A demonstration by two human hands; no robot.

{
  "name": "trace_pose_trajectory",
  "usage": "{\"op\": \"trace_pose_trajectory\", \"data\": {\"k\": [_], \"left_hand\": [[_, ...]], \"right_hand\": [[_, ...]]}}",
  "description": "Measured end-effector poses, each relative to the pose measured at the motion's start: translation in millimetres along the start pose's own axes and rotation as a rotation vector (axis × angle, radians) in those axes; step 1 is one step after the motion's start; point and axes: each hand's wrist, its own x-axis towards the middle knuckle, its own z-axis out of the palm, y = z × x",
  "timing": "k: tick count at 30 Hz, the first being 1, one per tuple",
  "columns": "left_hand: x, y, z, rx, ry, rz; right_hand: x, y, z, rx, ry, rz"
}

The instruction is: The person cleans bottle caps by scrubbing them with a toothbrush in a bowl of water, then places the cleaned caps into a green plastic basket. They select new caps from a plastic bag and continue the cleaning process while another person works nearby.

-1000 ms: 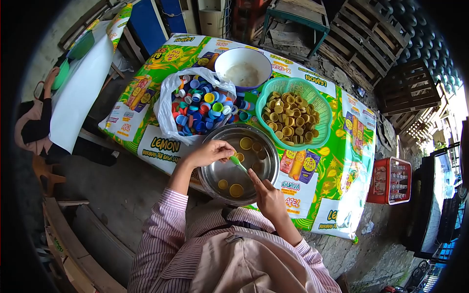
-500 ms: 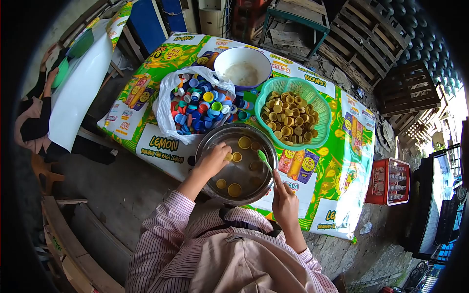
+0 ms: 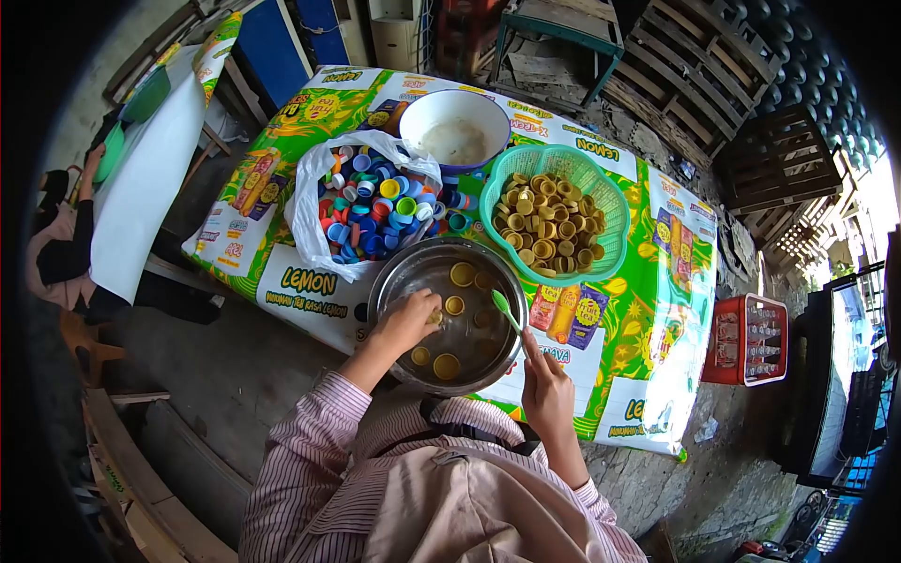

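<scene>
A metal basin [image 3: 380, 291] with water in it stands at the table's near edge, and several yellow bottle caps [image 3: 446, 366] lie in it. Inside its left part, my left hand [image 3: 405, 321] is closed, with a yellowish cap partly showing at its fingertips. My right hand [image 3: 547, 387] grips a green toothbrush [image 3: 508, 311] by the handle at the basin's right rim. The brush head points up and left over the water, apart from the left hand.
Behind the basin are a plastic bag [image 3: 314, 220] of mixed coloured caps, a white bowl [image 3: 465, 101] with cloudy liquid, and a green basket [image 3: 615, 211] of yellow caps. A red bottle crate [image 3: 721, 352] stands right. Another person's hand [image 3: 95, 159] holds something green at far left.
My left hand has turned slightly, and its fingertips with the cap sit a little lower in the basin. The toothbrush stays in my right hand, almost unmoved. The view has shifted slightly.
</scene>
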Motion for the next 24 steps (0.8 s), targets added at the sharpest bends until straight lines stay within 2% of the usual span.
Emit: {"op": "trace_pose_trajectory", "data": {"k": [5,12,14,16,17,18,20,22,24], "left_hand": [[4,15,-24,-0.077,-0.155,-0.058],[3,54,-91,-0.188,0.03,0.097],[1,50,-81,-0.274,0.054,0.055],[-3,27,-47,0.003,-0.111,-0.064],[-4,20,-37,0.003,-0.142,-0.064],[-1,25,-41,0.007,-0.138,-0.061],[-1,48,-55,-0.105,0.024,-0.007],[-3,67,-74,-0.154,0.051,0.009],[-6,79,-86,-0.21,0.172,0.095]], "right_hand": [[4,1,0,-0.013,-0.039,-0.027],[9,-23,-25,0.042,-0.047,-0.078],[11,-24,-22,0.064,0.013,-0.092],[16,-9,3,-0.159,-0.126,-0.074],[13,3,17,-0.281,-0.223,-0.083],[16,-2,15,-0.281,-0.218,-0.085],[18,-19,1,-0.179,-0.199,-0.061],[20,-33,-19,-0.207,-0.188,-0.064],[22,-38,-31,-0.127,-0.07,-0.054]]}}
